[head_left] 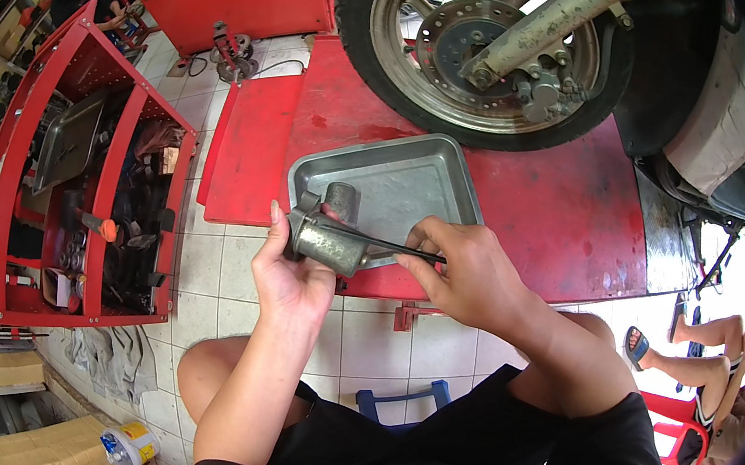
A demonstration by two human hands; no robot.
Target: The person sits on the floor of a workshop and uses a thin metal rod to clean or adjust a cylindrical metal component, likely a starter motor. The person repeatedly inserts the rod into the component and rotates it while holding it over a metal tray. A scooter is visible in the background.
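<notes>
My left hand [292, 286] is closed around a grey metal part [329, 248] with a cylindrical body, held up over the near left corner of a shallow metal tray [388, 183]. A second short metal cylinder [342, 198] shows just behind it; whether the two are joined I cannot tell. Between the thumb and fingers of my right hand [471, 269] is a slim dark tool [390, 245], pointing left. Its tip reaches the upper side of the metal part, though the exact contact is hard to make out.
The tray lies on a red lift platform [547, 227] under a motorbike's front wheel [481, 49]. At left stands a red tool cart [100, 197] with tools and parts. A blue stool [402, 398] sits below. Other people are at the left and right edges.
</notes>
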